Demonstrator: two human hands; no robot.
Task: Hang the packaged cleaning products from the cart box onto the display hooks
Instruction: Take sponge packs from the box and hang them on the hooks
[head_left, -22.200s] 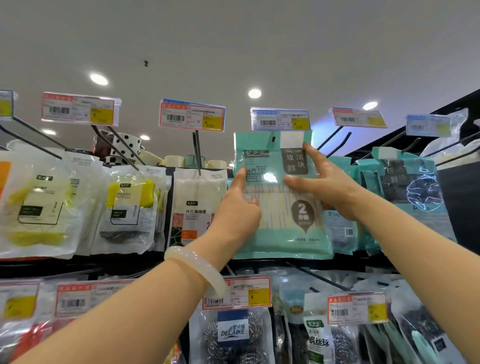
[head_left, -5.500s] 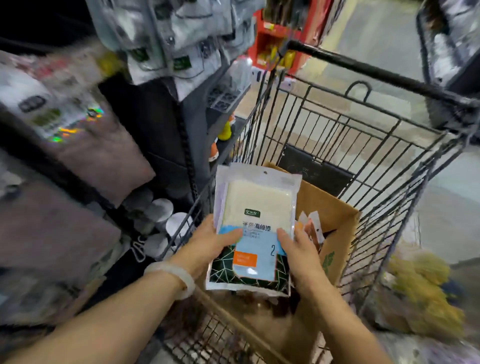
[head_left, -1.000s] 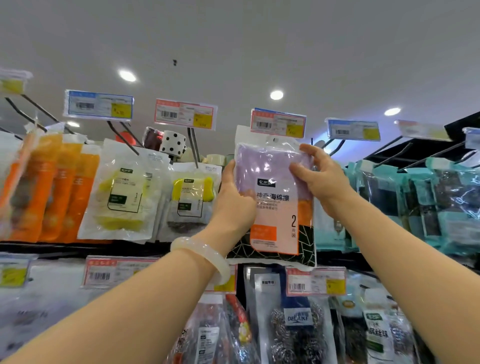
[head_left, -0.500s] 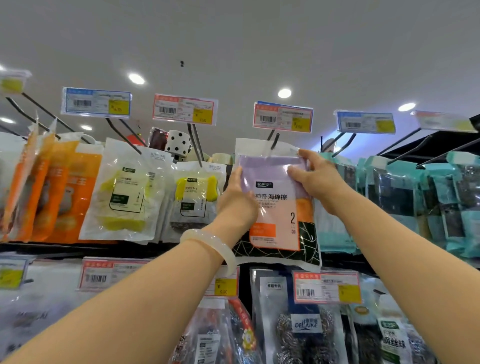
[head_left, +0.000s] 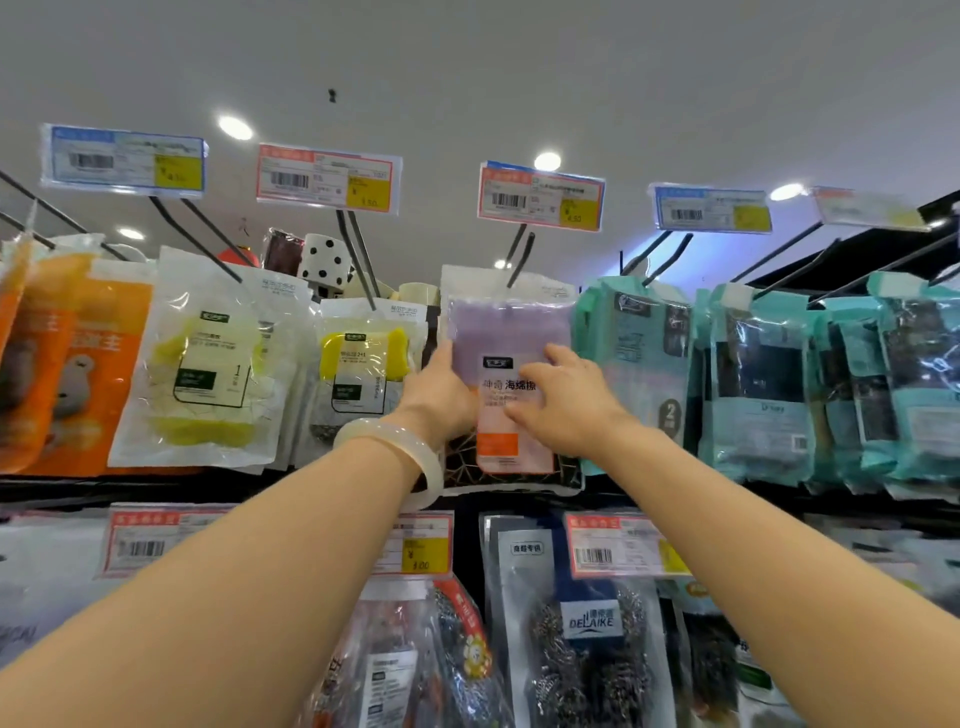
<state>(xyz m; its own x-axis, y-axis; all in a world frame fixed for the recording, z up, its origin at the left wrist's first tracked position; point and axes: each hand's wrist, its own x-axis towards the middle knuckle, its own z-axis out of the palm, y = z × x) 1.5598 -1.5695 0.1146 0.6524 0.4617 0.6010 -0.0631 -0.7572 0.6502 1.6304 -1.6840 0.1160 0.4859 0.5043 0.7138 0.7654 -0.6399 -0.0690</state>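
Observation:
A sponge package (head_left: 506, 332) with a purple sponge, a white header and an orange label hangs on a black display hook (head_left: 519, 257), under a red-bordered price tag (head_left: 540, 197). The hook's prongs pass through the package's top. My left hand (head_left: 441, 400), with a pale bangle at the wrist, grips the package's left edge. The fingers of my right hand (head_left: 571, 410) lie spread and flat on the package's front. The cart box is out of view.
Yellow sponge packs (head_left: 208, 364) and orange packs (head_left: 67, 374) hang to the left, teal packs (head_left: 753, 384) to the right, close beside the package. Steel-wool packs (head_left: 587, 623) with price tags hang on the lower row beneath my arms.
The package has slid back along the hook toward the shelf. My right hand moved from its top right corner down to its front, and my left hand slid lower on the edge.

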